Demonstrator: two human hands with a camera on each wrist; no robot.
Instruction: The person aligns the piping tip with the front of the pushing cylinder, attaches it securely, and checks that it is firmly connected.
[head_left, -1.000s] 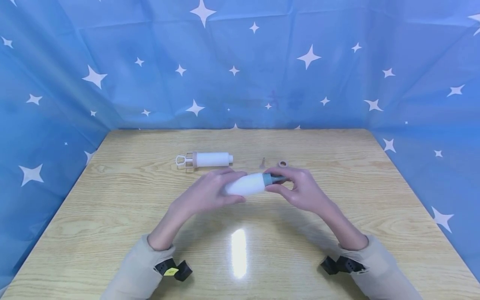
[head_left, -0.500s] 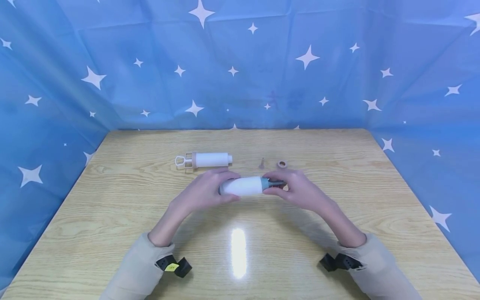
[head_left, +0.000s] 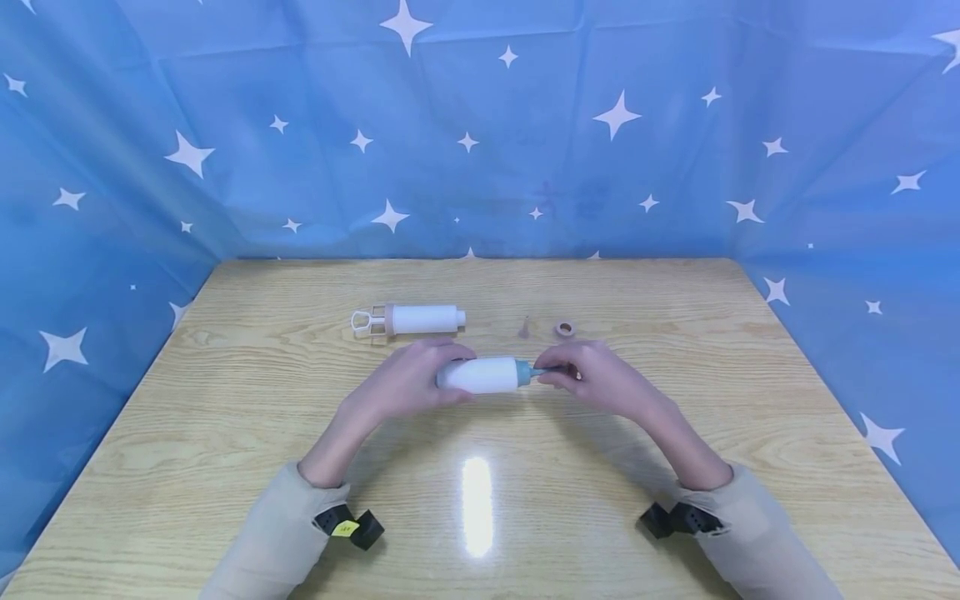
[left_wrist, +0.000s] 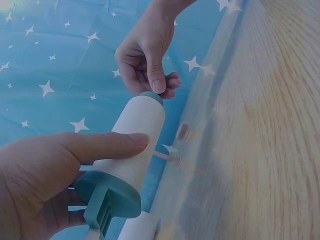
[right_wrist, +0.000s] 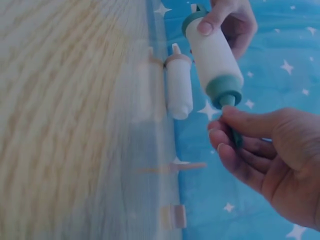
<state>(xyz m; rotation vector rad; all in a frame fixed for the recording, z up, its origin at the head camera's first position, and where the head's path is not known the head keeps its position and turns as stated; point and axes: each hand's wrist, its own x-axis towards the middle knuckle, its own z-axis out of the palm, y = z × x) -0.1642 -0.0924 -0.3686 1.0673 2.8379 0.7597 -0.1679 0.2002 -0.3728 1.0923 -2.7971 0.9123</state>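
My left hand (head_left: 408, 377) grips the white barrel of an icing syringe (head_left: 480, 375), held level above the table. In the left wrist view its green end cap and handle (left_wrist: 107, 197) point toward the camera, below my thumb. A green collar (right_wrist: 223, 89) sits at the barrel's other end. My right hand (head_left: 600, 379) pinches the slim green nozzle (head_left: 537, 372) that stands out from this collar. Thumb and fingers hide part of the nozzle; a dark green length (right_wrist: 236, 138) shows among the fingers in the right wrist view.
Behind my hands a second white icing syringe (head_left: 425, 319) with a pinkish collar and loop handle lies on the wooden table (head_left: 300, 287). A small pinkish nozzle (head_left: 524, 327) and pinkish ring (head_left: 565, 329) are to its right. Blue starred cloth (head_left: 480, 167) hangs behind.
My right fingers have slid off the green collar onto the nozzle, leaving the collar in view. The syringe has shifted slightly left and is now closer to level, with my left hand still round it.
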